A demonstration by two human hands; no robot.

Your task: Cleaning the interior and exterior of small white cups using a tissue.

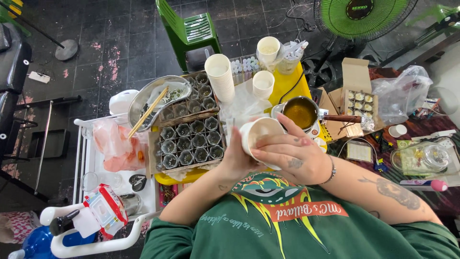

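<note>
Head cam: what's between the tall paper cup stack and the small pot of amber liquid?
A single white paper cup stands between the cup stack and the pot, in the head view.

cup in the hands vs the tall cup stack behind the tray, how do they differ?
The held cup is single, tilted with its mouth toward the camera, and gripped between the left hand and right hand. The cup stack is many nested cups, upright, untouched. Both are white paper cups.

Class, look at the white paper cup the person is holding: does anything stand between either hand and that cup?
Nothing visible does. The left hand and the right hand both lie directly on the white paper cup, wrapped around its sides, above the tray of small glass jars and beside the small pot of amber liquid.
</note>
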